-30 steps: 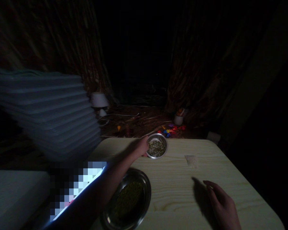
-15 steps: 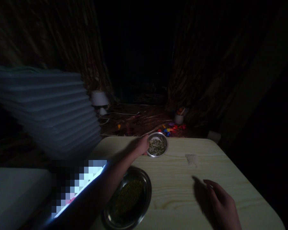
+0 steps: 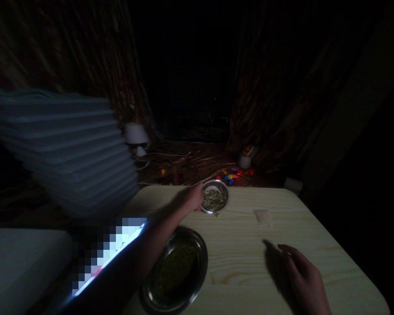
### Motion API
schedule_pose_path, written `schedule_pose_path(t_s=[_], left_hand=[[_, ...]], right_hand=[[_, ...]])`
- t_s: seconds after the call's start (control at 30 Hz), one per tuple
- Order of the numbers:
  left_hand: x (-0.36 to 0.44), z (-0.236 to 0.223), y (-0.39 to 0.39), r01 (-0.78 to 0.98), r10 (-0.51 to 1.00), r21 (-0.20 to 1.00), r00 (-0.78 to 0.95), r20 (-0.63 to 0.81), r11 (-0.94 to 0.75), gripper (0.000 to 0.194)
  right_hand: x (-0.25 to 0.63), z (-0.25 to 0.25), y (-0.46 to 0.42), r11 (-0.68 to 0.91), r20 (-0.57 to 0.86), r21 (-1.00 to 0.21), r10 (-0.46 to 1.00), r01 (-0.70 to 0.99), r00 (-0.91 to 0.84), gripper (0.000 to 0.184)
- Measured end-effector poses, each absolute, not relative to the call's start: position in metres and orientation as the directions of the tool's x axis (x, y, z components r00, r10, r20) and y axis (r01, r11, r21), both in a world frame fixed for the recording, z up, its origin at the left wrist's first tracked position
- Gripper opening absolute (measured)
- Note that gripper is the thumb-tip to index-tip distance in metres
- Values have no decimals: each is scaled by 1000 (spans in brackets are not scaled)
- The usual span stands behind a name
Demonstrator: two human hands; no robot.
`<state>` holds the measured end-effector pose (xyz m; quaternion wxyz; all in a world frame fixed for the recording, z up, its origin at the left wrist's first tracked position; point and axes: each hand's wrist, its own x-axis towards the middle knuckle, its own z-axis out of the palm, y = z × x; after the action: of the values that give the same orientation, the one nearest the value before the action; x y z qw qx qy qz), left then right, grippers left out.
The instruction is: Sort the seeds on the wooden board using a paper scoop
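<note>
My left hand (image 3: 194, 197) reaches out to the far edge of the table and grips the left side of a small metal bowl (image 3: 229, 197). The bowl is tilted toward me and holds green and pale bits (image 3: 214, 200), a few of them at its lower rim. Nearer to me, partly under my left forearm, a larger metal bowl (image 3: 202, 269) contains a dark green, grainy heap (image 3: 179, 267). Low over the table on the right is my right hand (image 3: 302, 273), thumb and forefinger drawn together; whatever may be between the fingertips is too dark to make out.
On the pale wooden table (image 3: 236, 253) lies a small light patch (image 3: 263, 218). Past the far edge are colourful small pieces (image 3: 236, 176), a white pot (image 3: 245, 162) and a white lamp (image 3: 136, 134) with a cord. A pale ridged stack (image 3: 75, 148) rises at left.
The small bowl has tipped slightly further, and green bits now show over its lower rim. My right hand has hardly moved.
</note>
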<state>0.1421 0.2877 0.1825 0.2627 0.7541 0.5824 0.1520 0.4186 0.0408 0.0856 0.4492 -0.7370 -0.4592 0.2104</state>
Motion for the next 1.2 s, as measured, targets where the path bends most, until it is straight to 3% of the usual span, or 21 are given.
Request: schedule_pose_path(t_s=[1.2], left_hand=[[146,182,287,790,966,592,247,-72,-158,31]], right_hand=[[413,92,40,-169,115,-851,864,498,490,38]])
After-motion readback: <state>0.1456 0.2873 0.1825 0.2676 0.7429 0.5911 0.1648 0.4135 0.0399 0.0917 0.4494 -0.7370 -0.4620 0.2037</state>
